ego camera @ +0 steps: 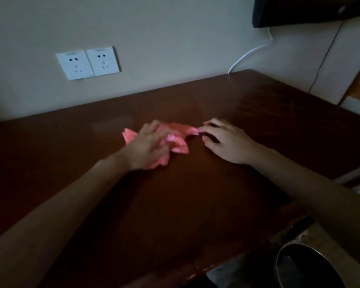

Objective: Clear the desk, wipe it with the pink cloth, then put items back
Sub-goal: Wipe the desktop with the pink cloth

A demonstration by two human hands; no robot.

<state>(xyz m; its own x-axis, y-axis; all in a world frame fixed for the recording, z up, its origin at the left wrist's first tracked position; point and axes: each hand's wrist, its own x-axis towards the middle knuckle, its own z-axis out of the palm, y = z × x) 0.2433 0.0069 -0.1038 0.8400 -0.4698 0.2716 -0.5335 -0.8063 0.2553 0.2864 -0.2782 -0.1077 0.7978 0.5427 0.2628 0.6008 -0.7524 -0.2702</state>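
Cloth (176, 140) is lying crumpled mid-counter (175, 204), long axis running left-right between hands. Left hand (148, 146) is sitting on top, gripping it; right hand (222, 140) is pinching its right tip, fingers otherwise spread.

Pink cloth (176, 140): middle hidden under left hand (148, 145), blurred. Black screen (303, 9): cut off top right. Metal bin (306, 267): cut off at bottom edge, contents too dark to tell

Home room — desk (175, 204), wall sockets (88, 62)
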